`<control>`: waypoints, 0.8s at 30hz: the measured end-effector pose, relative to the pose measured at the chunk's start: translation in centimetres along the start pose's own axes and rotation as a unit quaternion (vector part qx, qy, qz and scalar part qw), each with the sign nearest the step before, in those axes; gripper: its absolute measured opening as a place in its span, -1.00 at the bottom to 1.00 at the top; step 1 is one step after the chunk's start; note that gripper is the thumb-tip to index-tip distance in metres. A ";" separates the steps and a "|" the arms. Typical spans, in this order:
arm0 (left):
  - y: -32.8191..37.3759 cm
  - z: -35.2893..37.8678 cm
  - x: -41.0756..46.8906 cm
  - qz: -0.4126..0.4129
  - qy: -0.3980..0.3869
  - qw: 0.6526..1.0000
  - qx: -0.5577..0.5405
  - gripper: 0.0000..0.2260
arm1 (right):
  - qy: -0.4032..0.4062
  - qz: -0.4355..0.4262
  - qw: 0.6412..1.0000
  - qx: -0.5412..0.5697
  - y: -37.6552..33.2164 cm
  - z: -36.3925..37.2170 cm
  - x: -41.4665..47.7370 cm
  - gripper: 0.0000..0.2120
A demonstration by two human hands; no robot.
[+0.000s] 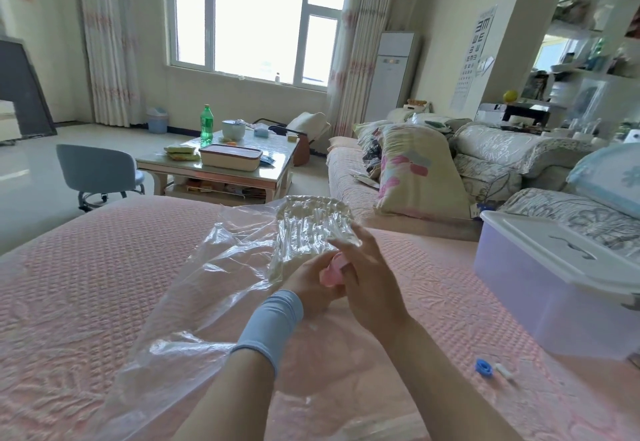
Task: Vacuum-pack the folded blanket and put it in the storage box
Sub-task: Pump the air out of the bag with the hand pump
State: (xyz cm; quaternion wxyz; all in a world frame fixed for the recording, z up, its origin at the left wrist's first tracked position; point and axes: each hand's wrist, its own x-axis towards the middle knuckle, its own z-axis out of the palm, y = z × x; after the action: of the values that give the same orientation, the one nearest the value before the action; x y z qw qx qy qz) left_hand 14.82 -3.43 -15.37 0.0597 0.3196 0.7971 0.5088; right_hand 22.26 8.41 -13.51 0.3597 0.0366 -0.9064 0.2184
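Blue-cuffed left hand [304,288] curls round a small pink plastic piece [329,269]; right hand [370,284] lies straight-fingered over it, fingertips [346,243] touching the crinkled white blanket [311,218] inside its clear plastic bag [214,267] on the pink bedcover [86,267]

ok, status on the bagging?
Left hand grips small pink plastic piece; right hand touches it, fingers straight. White blanket compressed inside clear plastic bag. Translucent storage box lidded.

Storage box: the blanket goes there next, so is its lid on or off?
On: the white lid lies across the storage box.
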 end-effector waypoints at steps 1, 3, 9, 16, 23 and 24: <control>0.3 -0.8 0.0 -0.001 0.000 1.000 0.008 -0.56 | -0.026 0.007 0.999 0.024 0.3 0.3 -0.1 -0.55; 0.7 -2.3 0.3 -0.008 0.017 0.999 -0.034 -0.43 | -0.049 0.006 0.998 0.046 0.5 0.8 0.0 -0.46; 2.8 -5.6 0.2 0.024 0.092 0.994 -0.057 -0.72 | -0.010 0.105 0.978 0.178 0.8 3.0 0.9 0.12; 3.6 -5.4 0.2 0.046 0.095 0.976 0.189 -0.83 | -0.021 0.215 0.956 0.199 2.0 6.8 2.1 -0.55; 4.7 -6.5 1.2 0.043 0.090 0.935 0.340 -0.79 | -0.020 0.194 0.958 0.208 1.4 7.3 2.4 -0.54; 4.8 -6.6 1.3 0.045 0.081 0.937 0.338 -0.80 | -0.029 0.186 0.960 0.209 1.2 7.1 2.4 -0.57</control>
State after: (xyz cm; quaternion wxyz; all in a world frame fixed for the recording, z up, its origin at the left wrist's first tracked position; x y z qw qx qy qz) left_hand 13.21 -6.47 -7.87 -0.1391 0.3141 0.9092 0.2352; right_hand 15.65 6.74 -16.96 0.2707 -0.0521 -0.8412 0.4651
